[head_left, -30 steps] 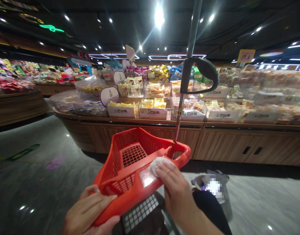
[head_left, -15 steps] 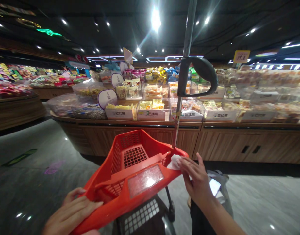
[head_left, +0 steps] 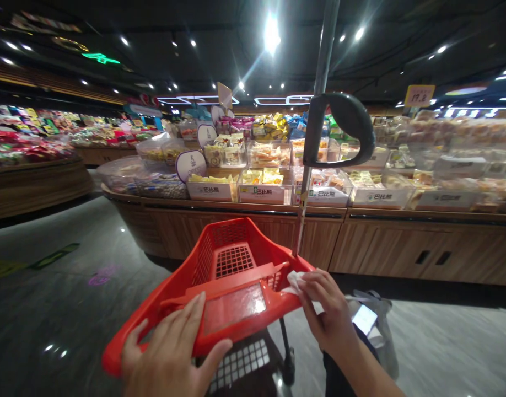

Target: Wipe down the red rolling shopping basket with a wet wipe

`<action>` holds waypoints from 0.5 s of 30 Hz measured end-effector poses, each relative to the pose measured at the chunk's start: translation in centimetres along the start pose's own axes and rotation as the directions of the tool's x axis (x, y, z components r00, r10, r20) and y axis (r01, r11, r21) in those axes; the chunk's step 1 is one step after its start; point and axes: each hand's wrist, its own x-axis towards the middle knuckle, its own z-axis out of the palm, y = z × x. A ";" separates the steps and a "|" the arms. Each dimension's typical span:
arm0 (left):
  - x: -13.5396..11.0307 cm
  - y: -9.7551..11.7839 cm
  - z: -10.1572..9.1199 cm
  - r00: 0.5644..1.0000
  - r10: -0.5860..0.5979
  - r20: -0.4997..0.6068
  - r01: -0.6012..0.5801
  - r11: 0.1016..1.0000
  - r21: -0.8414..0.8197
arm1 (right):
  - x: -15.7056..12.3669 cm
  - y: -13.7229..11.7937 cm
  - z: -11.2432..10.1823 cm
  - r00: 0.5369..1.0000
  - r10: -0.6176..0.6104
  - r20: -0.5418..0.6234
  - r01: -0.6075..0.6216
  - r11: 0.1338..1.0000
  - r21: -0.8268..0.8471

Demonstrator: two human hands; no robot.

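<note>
A red plastic shopping cart (head_left: 224, 220) stands in front of me with its basket facing away. My left hand (head_left: 170, 342) lies over the left part of its handle, fingers stretched across the red plastic beside the clear panel (head_left: 235, 309) and thumb spread. Between the fingers of my right hand (head_left: 325, 309) is a crumpled white tissue (head_left: 293, 282), pressed on the cart's right corner near the foot of a metal pole (head_left: 305, 215). That pole carries a dark grey loop-shaped grip (head_left: 362, 149).
Beyond the cart runs a wooden display counter (head_left: 253, 223) with clear bins of packaged snacks (head_left: 261, 176). A grey bag (head_left: 385, 331) and a lit phone (head_left: 364, 318) are at my right. Another counter (head_left: 33, 187) stands far left on the grey floor.
My left hand has moved right along the handle, toward the clear panel, and its thumb now spreads. My right hand stays at the right corner with the tissue, slightly shifted. The view has turned slightly left.
</note>
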 end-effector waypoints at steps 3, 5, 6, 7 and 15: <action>0.9 0.9 0.0 0.998 0.060 0.001 -0.060 0.992 0.114 | -0.4 -1.5 0.2 1.000 0.001 0.002 -0.001 1.000 -0.015; 1.1 0.7 -0.1 0.992 0.119 -0.030 -0.114 0.984 0.137 | -0.6 -2.9 0.6 1.000 -0.022 0.005 0.022 0.999 -0.028; 1.0 0.4 -0.2 0.989 0.146 -0.037 -0.140 0.980 0.139 | -0.7 -3.7 0.8 0.999 -0.041 0.015 0.041 0.999 -0.028; 0.8 0.1 -0.2 0.984 0.170 -0.044 -0.162 0.977 0.136 | -0.7 -4.5 1.0 0.998 -0.061 0.029 0.062 0.998 -0.023; -1.8 -2.2 0.1 0.993 0.093 -0.072 -0.091 0.995 0.029 | -1.2 -4.3 -1.4 0.960 -0.196 0.200 0.206 0.978 -0.030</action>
